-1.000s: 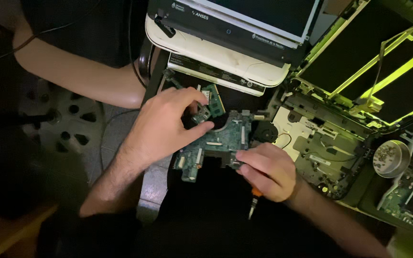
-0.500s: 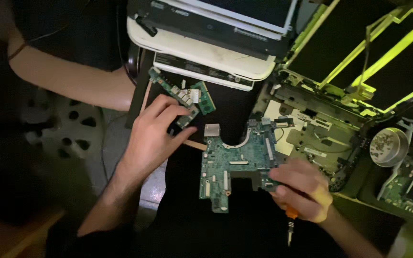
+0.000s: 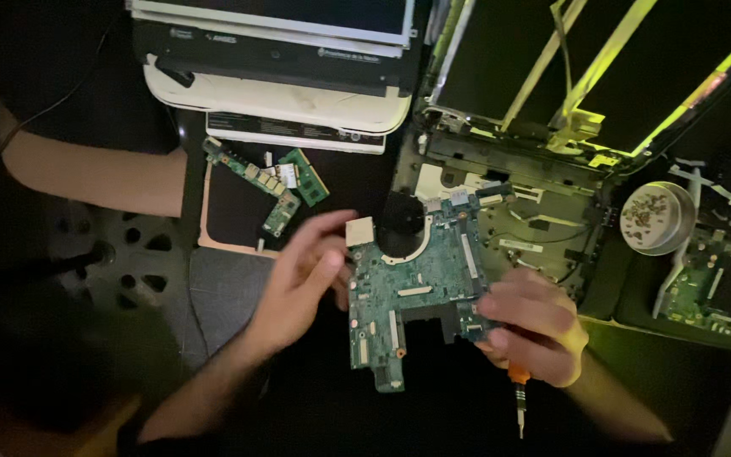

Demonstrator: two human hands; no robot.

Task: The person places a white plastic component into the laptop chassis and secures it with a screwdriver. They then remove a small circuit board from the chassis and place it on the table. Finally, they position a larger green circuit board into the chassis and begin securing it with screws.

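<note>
right hand (image 3: pixel 533 326): clenched on the lower right edge of the green circuit board (image 3: pixel 412 292); same fist also pinches a screwdriver (image 3: pixel 518 398), orange collar just under the knuckles, shaft pointing down toward the person.
left hand (image 3: pixel 305 279): fingers loosely curled, tips at the board's left edge near the pale square part at its top left corner. Contact or just short of it, can't tell; not closed around anything.
circuit board: held up over the dark lap area in the middle of the view, long side roughly vertical, component side facing up. Notch cut into its lower right.
fan (image 3: pixel 401 227): round, black, sits at the board's top edge, looks attached to it.
small boards (image 3: pixel 268 186): narrow green connector strip plus a memory-style module, lying on a dark pad with a copper-coloured border, up-left of the left hand, well apart from the big board.
laptop chassis (image 3: pixel 535 224): opened, stripped, just right of the board and behind the right hand; cables and metal plates exposed.
screen panels (image 3: pixel 602 76): dark, with pale frame strips, tilted at top right.
stacked laptops (image 3: pixel 281 76): top centre, white one under darker ones.
round tin (image 3: pixel 657 218): far right, holds small bits, too small to identify.
another board (image 3: pixel 717 292): green, in a tray under the tin.
other person's arm (image 3: pixel 86 173): bare forearm, lying across the left side, not near the board.
</note>
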